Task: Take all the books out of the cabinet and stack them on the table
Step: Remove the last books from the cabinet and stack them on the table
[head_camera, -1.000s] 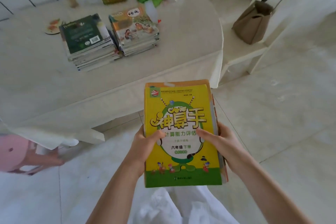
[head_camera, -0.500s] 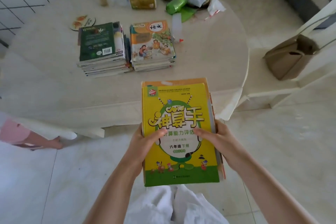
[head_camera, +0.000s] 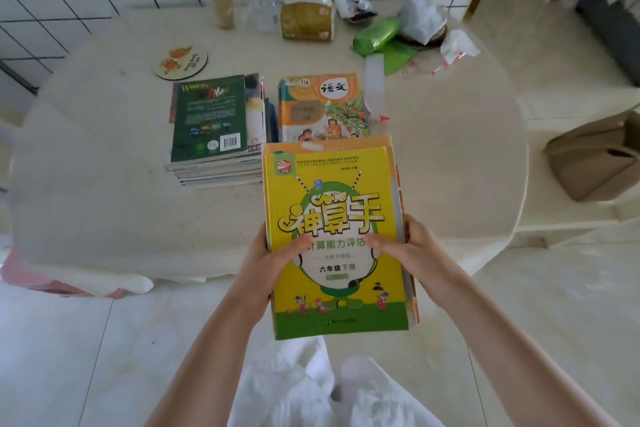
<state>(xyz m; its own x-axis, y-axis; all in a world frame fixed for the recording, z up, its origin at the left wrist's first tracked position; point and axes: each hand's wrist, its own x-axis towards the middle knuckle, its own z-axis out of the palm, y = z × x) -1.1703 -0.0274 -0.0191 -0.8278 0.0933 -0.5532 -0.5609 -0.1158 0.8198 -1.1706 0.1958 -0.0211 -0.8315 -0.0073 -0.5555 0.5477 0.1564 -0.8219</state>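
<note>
Item: bundle of books [head_camera: 337, 239], yellow-and-green workbook on top, several thinner ones under it with edges stepped out on the right side. Held level over the near edge of the table [head_camera: 104, 211], not yet set down.

Grip: left hand [head_camera: 268, 262] clamped on the left edge, thumb across the cover; right hand [head_camera: 412, 253] clamped on the right edge, thumb likewise on top. Fingers beneath were hidden.

Beyond the grip: two stacks already on the table, one topped by a dark green book [head_camera: 209, 121], the other by an orange schoolbook [head_camera: 323, 107], the far end of the bundle overlapping the latter in view.

Further off: tissue pack [head_camera: 306, 19], green bag roll [head_camera: 377, 35], coaster [head_camera: 180, 61].

Risks, as judged: the lower books were misaligned and could slide out sideways if either hand eased off; a careless landing could leave the stack leaning, or nudge the neighbouring one askew.
</note>
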